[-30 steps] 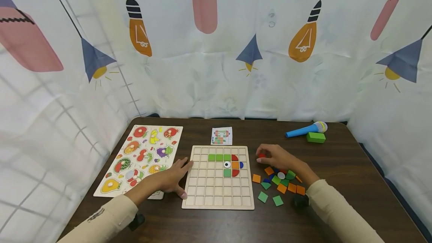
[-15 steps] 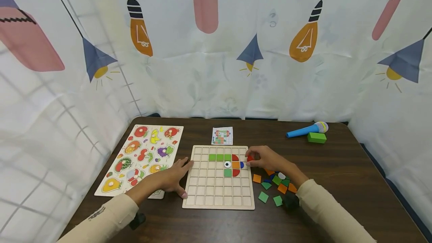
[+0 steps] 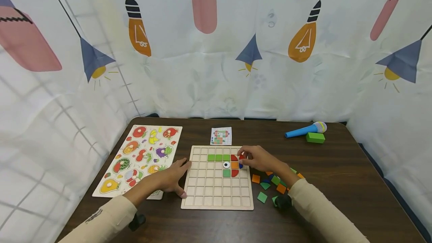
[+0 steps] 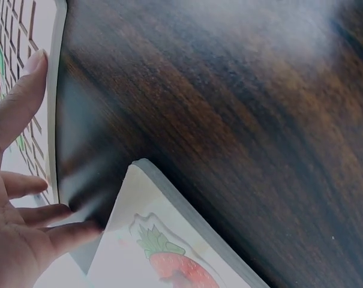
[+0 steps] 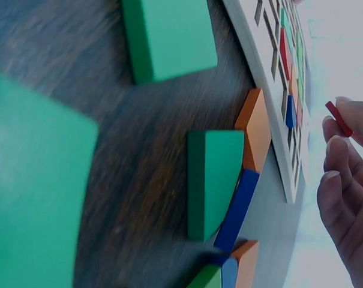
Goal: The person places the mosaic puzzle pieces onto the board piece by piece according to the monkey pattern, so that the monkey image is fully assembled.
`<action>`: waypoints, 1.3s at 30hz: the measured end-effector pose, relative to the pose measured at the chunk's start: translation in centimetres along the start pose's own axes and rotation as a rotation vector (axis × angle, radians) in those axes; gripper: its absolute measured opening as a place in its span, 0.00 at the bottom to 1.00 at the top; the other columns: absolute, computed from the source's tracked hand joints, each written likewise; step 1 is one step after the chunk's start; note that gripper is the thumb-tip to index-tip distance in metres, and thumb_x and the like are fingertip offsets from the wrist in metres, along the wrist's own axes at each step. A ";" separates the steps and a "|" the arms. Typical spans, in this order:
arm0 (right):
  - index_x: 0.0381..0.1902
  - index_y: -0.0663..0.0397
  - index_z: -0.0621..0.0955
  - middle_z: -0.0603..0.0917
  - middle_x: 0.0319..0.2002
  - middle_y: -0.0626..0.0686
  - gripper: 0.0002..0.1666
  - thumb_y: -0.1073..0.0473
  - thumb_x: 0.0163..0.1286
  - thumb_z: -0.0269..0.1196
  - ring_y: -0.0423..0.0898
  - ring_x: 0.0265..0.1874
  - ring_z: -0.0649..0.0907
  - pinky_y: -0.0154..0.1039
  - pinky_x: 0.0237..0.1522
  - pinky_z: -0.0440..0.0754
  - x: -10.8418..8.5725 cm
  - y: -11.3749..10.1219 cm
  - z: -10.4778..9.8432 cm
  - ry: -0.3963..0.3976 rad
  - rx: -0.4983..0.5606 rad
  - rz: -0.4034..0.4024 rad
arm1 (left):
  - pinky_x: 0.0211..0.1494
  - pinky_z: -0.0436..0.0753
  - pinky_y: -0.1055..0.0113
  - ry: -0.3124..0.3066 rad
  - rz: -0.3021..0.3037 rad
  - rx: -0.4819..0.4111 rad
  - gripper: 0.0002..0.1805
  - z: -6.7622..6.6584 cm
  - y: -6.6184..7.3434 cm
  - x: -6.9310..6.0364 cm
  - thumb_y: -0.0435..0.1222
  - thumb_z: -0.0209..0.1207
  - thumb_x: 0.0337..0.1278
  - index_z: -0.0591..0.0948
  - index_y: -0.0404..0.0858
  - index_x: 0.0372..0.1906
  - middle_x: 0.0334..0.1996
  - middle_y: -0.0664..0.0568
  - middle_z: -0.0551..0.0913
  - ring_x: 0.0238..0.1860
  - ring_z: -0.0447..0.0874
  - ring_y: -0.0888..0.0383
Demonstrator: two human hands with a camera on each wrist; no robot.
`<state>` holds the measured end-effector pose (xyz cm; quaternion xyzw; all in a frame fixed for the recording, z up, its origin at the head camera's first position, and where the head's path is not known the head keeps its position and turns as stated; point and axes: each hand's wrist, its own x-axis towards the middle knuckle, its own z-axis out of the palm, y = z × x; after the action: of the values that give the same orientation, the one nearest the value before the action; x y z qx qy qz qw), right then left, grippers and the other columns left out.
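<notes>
Right hand (image 3: 256, 158) is pinching a red piece (image 5: 339, 119) between thumb and fingertips over the grid board (image 3: 217, 190), with the blue piece (image 3: 240, 166) lying just on the near side of the grip. Left hand (image 3: 172, 177), well to the left of that grip, is spreading its fingers at the board's edge, probably steadying it. Judged step: red piece is being placed; next move is likely calling for aligning it with a cell below the fingertips, then releasing without nudging the blue piece.

Blue microphone (image 3: 305, 129) beside green block (image 3: 315, 138)
</notes>
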<state>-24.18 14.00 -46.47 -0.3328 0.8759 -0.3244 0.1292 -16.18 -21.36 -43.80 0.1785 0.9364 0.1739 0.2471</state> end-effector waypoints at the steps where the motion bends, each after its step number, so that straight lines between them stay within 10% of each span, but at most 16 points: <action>1: 0.52 0.52 0.81 0.84 0.37 0.46 0.15 0.53 0.72 0.64 0.40 0.27 0.77 0.32 0.29 0.78 0.1 -0.1 0.0 0.002 0.001 0.000 | 0.73 0.62 0.37 0.001 0.001 0.000 0.61 0.0 0.0 0.0 0.47 0.79 0.42 0.55 0.32 0.78 0.77 0.29 0.50 0.78 0.48 0.32; 15: 0.52 0.51 0.82 0.84 0.39 0.45 0.13 0.55 0.72 0.64 0.40 0.30 0.77 0.33 0.34 0.77 1.1 -1.1 1.0 0.000 -0.010 -0.035 | 0.65 0.73 0.41 0.059 -0.058 0.031 0.60 -0.1 0.1 0.2 0.47 0.79 0.41 0.59 0.33 0.77 0.72 0.35 0.61 0.71 0.62 0.37; 39: 0.51 0.53 0.83 0.80 0.33 0.44 0.15 0.53 0.71 0.66 0.38 0.29 0.75 0.31 0.32 0.76 3.2 -2.1 2.3 0.004 0.015 -0.088 | 0.73 0.60 0.37 -0.003 -0.037 0.009 0.64 0.3 -0.3 0.4 0.50 0.78 0.41 0.53 0.28 0.78 0.78 0.28 0.46 0.78 0.42 0.28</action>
<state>-24.50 9.54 -46.84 -0.3696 0.8582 -0.3369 0.1157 -16.44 -21.41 -44.33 0.1625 0.9399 0.1650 0.2510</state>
